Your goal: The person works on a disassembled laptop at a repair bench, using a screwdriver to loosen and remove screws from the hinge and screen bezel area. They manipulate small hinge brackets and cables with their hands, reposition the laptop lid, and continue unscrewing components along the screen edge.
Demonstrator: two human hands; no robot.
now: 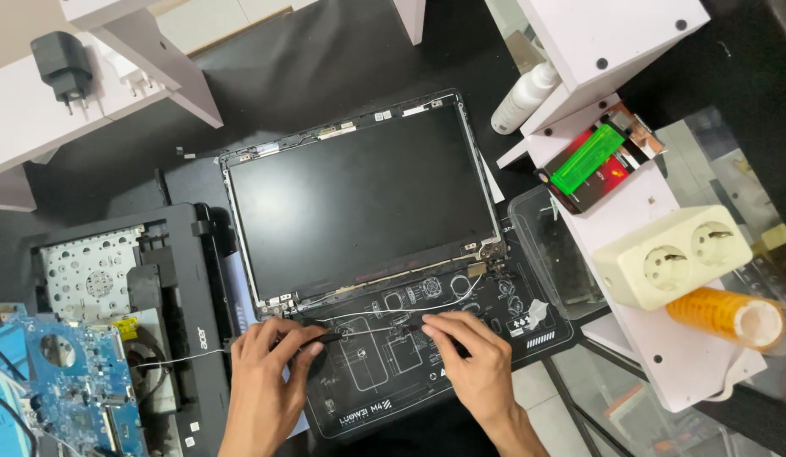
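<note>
A bare laptop screen panel in its lid frame [359,199] lies flat on a black work mat [528,326]. Thin white and black cables [384,311] run out from the hinge edge along the panel's lower side. My left hand [270,372] pinches the black cable bundle near the left hinge. My right hand [469,360] pinches the same bundle just to the right of centre. Both hands rest on the mat below the screen.
A black laptop base [177,279] with exposed metal plate lies at left, a blue circuit board [67,389] beside it. White shelf pieces, a black plug adapter [67,72], a white bottle [524,97], a cream double socket [672,254], a tape roll [731,313] and a clear tray [554,254] surround the mat.
</note>
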